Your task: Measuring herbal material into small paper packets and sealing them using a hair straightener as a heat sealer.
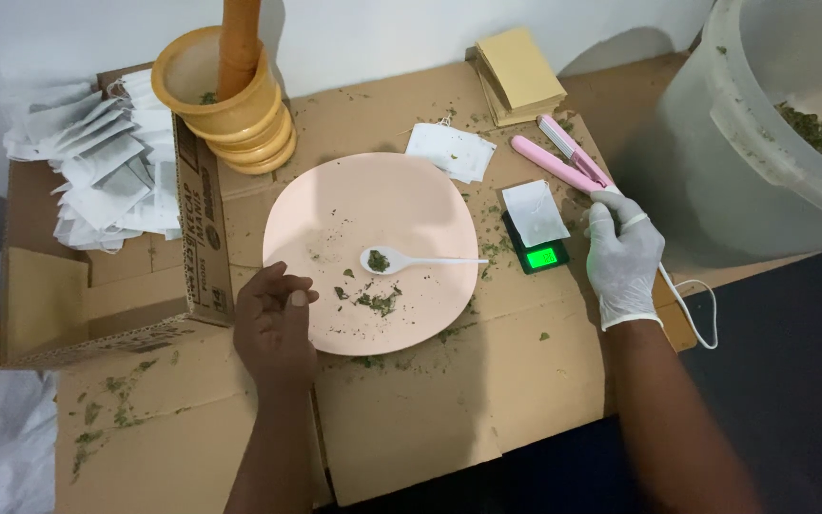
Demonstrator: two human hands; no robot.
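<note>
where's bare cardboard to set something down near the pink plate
Barest: the brown cardboard in front of the round pink plate, between the bare left hand and the gloved right hand. Crowded: the small black scale, pink sealing tongs and white sachets behind it.

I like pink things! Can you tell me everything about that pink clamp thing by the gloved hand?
The pink clamp tool is long and thin, with two flat arms spread open in a narrow V. It looks like smooth plastic. It lies slanted on the cardboard beside the small scale. The gloved right hand touches its near end, where a white cord trails off.
</note>
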